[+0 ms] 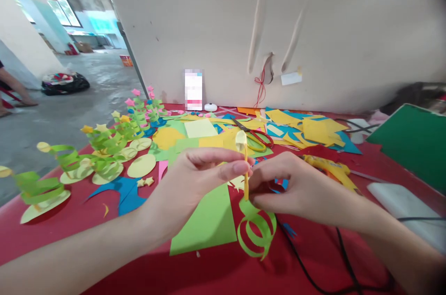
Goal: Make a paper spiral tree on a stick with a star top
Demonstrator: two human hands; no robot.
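My left hand (202, 176) pinches a thin yellow paper stem (246, 189) upright between thumb and fingertips. A small pale yellow paper piece (240, 140) tops this stem. Close on the other side, my right hand (291, 181) has its fingers closed around the stem's lower end, where a light green curled paper strip (259, 234) hangs in loose loops. The right fingertips are partly hidden, so their exact grip is unclear. Under my hands lies a green paper sheet (209, 225). Behind them are scissors (256, 139) with red and yellow handles.
Finished paper plants (104, 141) with green curls line the table's left side. A yellow glue gun (327, 167) lies right, near black cables (303, 262) and a white box (407, 202). Paper scraps (320, 130) cover the back. A phone (193, 89) leans against the white panel (209, 21).
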